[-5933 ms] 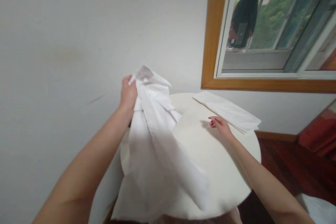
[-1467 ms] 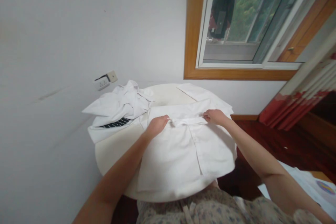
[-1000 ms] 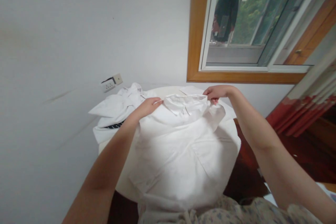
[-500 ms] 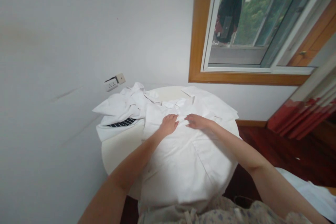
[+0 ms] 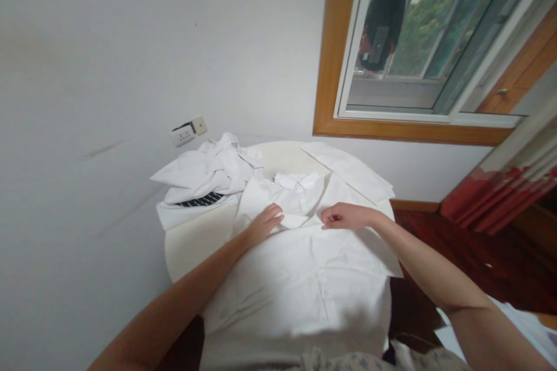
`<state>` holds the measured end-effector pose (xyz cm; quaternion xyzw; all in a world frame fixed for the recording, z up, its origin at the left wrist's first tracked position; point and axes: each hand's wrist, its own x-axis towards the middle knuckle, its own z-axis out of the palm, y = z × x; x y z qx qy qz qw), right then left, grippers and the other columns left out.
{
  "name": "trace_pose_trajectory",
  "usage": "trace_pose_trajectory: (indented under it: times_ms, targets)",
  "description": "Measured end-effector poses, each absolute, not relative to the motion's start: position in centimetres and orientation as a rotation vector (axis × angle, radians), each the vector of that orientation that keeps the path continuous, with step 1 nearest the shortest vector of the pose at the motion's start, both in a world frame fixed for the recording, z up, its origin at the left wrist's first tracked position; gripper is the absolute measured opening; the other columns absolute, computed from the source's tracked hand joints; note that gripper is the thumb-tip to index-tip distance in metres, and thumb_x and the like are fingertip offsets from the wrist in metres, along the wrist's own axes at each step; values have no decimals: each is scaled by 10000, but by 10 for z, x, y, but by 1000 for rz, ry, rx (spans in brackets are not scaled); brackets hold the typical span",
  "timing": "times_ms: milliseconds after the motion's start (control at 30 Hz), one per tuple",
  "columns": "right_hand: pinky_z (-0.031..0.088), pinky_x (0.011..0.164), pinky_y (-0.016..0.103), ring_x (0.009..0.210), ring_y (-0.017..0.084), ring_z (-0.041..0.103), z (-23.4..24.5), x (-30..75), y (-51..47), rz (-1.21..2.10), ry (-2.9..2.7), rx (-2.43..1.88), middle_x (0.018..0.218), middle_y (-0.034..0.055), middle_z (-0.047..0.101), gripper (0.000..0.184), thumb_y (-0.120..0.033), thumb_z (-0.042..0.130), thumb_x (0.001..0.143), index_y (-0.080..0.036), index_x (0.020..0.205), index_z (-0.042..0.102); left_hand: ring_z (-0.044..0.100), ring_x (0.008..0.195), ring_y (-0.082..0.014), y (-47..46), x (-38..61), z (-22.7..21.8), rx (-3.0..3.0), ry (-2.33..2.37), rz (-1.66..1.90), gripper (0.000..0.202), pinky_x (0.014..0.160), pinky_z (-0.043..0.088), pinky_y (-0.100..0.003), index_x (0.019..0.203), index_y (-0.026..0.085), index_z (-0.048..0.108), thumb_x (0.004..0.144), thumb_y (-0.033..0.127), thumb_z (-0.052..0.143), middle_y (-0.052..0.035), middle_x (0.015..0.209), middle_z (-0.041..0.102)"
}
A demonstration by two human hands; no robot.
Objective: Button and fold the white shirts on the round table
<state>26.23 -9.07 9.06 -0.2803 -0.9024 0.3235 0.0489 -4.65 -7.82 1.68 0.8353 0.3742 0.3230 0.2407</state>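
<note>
A white button-up shirt (image 5: 296, 269) lies spread over the round table, its collar toward the wall and its lower part hanging over the near edge. Across its upper part runs a raised fold of cloth. My left hand (image 5: 264, 223) pinches this fold on the left side, fingers on top. On the right side, my right hand (image 5: 348, 216) is curled closed on the same shirt, its fingertips pressed into the cloth. A small button shows on the front near the bottom.
The round cream table (image 5: 195, 246) stands against the wall. Crumpled white clothes (image 5: 209, 165) with a dark striped piece (image 5: 202, 200) lie at its left. A flat white cloth (image 5: 350, 171) lies at the back right. A wall socket (image 5: 183, 135), window and red-white curtain (image 5: 483, 194) are beyond.
Both hands have drawn nearer to me and moved apart, pulling the shirt closer. The collar now shows, and more of the lower part hangs over the near edge.
</note>
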Motion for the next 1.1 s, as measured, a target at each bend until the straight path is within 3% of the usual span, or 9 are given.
trace_pose_trajectory:
  times_ms: [167,300,433,567,633,700,833,933,1100]
  targets:
    - [308,555,249,579,113,378,131,318,-80,907,-2582,-1166,612,-34,425,316,-465,535,852,-195,695,485,506,666,-154,-106,-104,59,1736,1109,1018,349,608,428,-275,824,177,558,879,464,367,-11,733,554]
    - [350,531,286,563,151,434,147,359,-52,604,-2167,-1485,603,-1,492,279,-474,490,860,-229,727,495,489,641,-144,-110,-159,95,1500,1650,1448,264,569,401,-248,848,179,562,735,417,584,19,713,553]
    - [438,644,337,676,200,557,146,366,-22,165,-1679,-1717,678,32,610,201,-425,400,901,-266,900,523,524,878,-211,-103,-188,122,1626,2133,1687,254,807,471,-369,914,150,558,748,339,595,-39,870,574]
    - [464,748,367,794,217,605,125,333,-13,41,-1800,-1632,869,85,674,246,-344,404,911,-240,1093,532,357,1266,-292,-103,-149,133,2253,2099,1836,417,1093,267,-503,1177,128,490,780,231,569,-161,1277,449]
    - [466,800,375,863,225,611,106,307,-15,78,-2006,-1517,966,122,671,234,-277,421,908,-196,1057,582,348,1292,-296,-103,-109,127,2490,1891,1601,381,1102,262,-504,1200,176,499,823,227,520,-142,1339,413]
    - [436,906,355,981,215,600,84,279,-18,131,-2166,-1421,1039,98,677,163,-220,504,872,-203,961,640,362,1290,-286,-95,-68,114,2673,1658,1292,366,1101,276,-498,1208,215,511,844,202,475,-106,1350,430]
    - [426,916,315,1052,220,588,46,230,-14,204,-2397,-1398,1136,86,657,253,-181,523,857,-203,1073,653,408,1257,-247,-51,-4,72,2700,1404,976,492,1091,323,-450,1225,219,531,784,34,415,-95,1300,500]
    - [441,850,279,1019,213,606,31,204,-1,174,-2335,-1552,1152,115,643,370,-170,443,901,-199,1250,561,503,1159,-218,-4,21,41,2512,1430,968,599,1035,400,-410,1216,154,537,690,-69,360,-127,1181,562]
    - [455,789,315,978,241,636,21,185,19,103,-2229,-1724,1148,138,644,473,-230,365,947,-231,1419,382,533,1141,-219,38,27,3,2396,1549,989,482,1033,411,-388,1148,105,581,720,-39,410,-146,1148,595]
